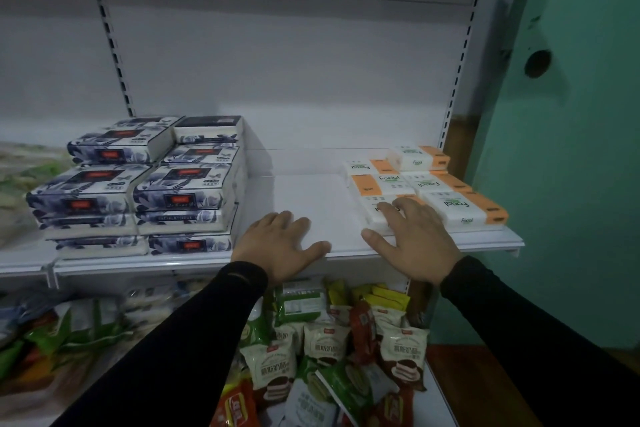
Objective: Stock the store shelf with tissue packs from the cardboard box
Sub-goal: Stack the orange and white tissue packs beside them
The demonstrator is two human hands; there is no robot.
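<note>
Packs of orange-and-white tissues [424,185] lie in two rows under and just beyond the right hand [414,239], whose spread, straight fingers rest flat on the nearest pack [375,218]; the hand is released, gripping nothing. The left hand [282,246] lies the same way, fingers loose and open, palm down on the bare shelf [311,204] near its front lip. Well to the left of that hand stands the stack of blue floral packs [138,191], several layers high. The cardboard box does not show in this view, so where the next packs wait cannot be told.

The step in hand looks like squaring up the pack just laid. To do it well, I would press it lightly with flat fingers and slide it until its long edge meets the pack on the far side of the hand and its front edge lines up with the pack to the right. Soft wrapping dents easily, so a gentle push low on the side should serve better than weight from above. The free stretch between the two hands seems the natural place for further rows, building leftward toward the blue stack. Snack bags [329,340] sit on the lower shelf beneath both wrists; anything nudged off the lip would land among them
</note>
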